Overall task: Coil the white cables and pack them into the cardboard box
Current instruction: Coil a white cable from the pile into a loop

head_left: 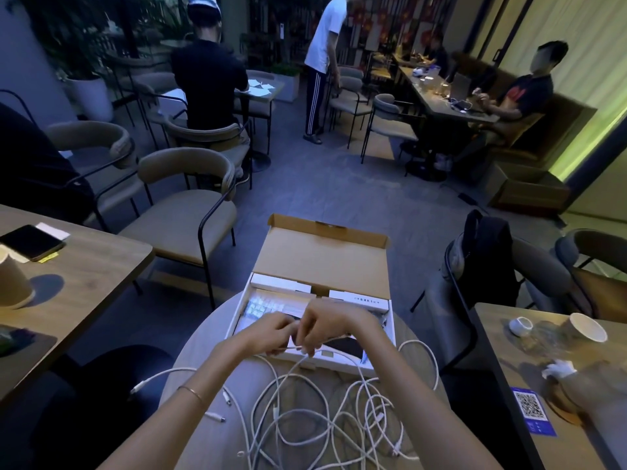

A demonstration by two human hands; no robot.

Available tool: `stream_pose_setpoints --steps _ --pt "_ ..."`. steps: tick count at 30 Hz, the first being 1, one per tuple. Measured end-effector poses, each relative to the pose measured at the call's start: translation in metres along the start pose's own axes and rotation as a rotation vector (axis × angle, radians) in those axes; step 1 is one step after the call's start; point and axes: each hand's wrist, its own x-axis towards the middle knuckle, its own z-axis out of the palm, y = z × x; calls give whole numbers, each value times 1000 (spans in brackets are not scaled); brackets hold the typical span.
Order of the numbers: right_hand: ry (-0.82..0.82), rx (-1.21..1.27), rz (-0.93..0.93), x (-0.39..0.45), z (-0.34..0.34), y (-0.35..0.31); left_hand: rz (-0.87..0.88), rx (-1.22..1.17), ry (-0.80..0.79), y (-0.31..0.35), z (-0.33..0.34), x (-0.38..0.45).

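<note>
Over the round bench (190, 364), left hand (268, 334) and right hand (322, 325) pinch fingers on one white cable (295, 349) beside the open cardboard box (319, 266); loose white cables (325, 418) lie tangled nearby: light, limp, springy, best gripped near a plug

**Card, plastic and wood grain**

Just beyond the hands, the cardboard box (322, 256) is matt brown corrugated card (white-faced along its walls). Under and nearer than the hands, the white cables (305, 412) look like smooth plastic. The round table (190, 361) beneath them shows pale, matt wood grain.
</note>
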Motion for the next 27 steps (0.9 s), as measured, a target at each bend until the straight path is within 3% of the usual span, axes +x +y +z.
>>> stream_pose_setpoints --steps 6,9,14,17,22,27 --pt "375 -458 -59 5 -10 -4 -30 -450 -141 2 7 -9" --pt "505 -277 -166 11 2 5 -85 -869 -141 -2 1 -11" --pt "637 330 -217 15 28 11 -102 -1214 -171 -2 -2 -13" --pt "632 617 -176 17 34 13 -131 -1187 -110 3 -4 -13" --pt "554 968 -147 15 42 19 -188 -884 31 13 -6 -9" --pt "489 1094 -168 14 41 22 -258 -779 -75 14 -16 -11"
